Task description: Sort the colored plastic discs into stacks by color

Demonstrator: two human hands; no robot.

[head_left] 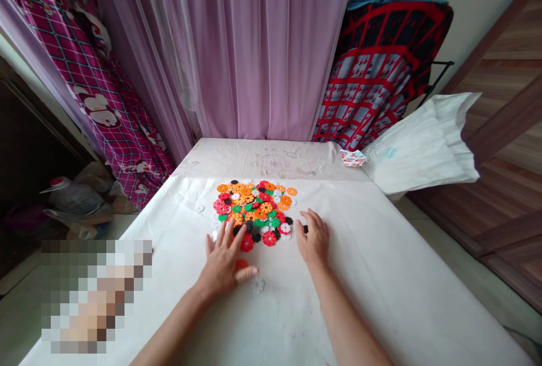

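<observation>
1. On the table [381,275], the disc pile [266,207] is partly hidden at seven o'clock by the left hand [222,261], fingers spread.
2. The right hand [314,242] is held at four, thumb apart.
3. Discs are laid flat; long axis unclear.

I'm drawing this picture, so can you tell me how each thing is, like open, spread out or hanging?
Left hand: open, fingers spread.
Right hand: open, fingers slightly bent.
Flower-shaped pieces: loosely heaped, some apart.
White tablecloth: spread out.
Purple curtain: hanging in folds.
Magenta patterned cloth: hanging.
Red-and-black blanket: draped.
White bag: creased; can't tell if open.
</observation>
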